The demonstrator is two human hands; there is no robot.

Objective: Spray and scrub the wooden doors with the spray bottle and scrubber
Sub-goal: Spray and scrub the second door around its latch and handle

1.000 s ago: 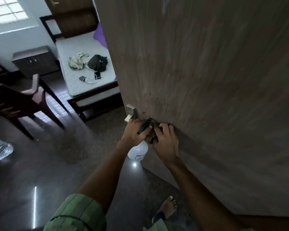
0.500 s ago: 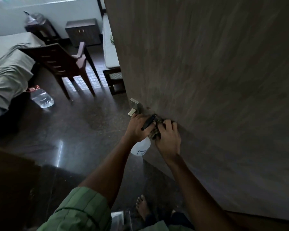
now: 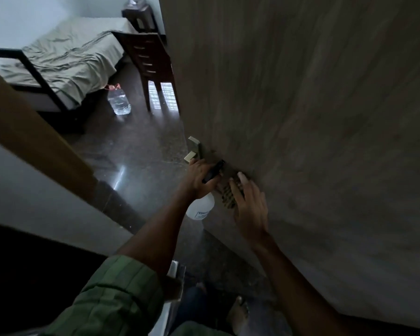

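The left hand (image 3: 199,178) is curling round the neck of a white spray bottle (image 3: 200,207), gripping it just under the black spray head (image 3: 213,171), with the bottle body hanging down below the fist and its nozzle pointing up and right toward the wooden door (image 3: 313,117). Just right of it, the right hand (image 3: 250,204) is lying flat with straight, spread fingers, pressing a dark scrubber (image 3: 229,195) against the door face, the pad showing at the hand's left edge. Both forearms are reaching forward from the near edge, the left one coming out of a rolled green sleeve (image 3: 117,294). Immediately above the left hand, a metal door handle (image 3: 194,149) is sticking out from the door's edge. Farther left, a clear water bottle (image 3: 118,100) is standing on the glossy dark floor (image 3: 136,151), between a bed (image 3: 66,59) with a rumpled sheet and a brown chair (image 3: 150,61).
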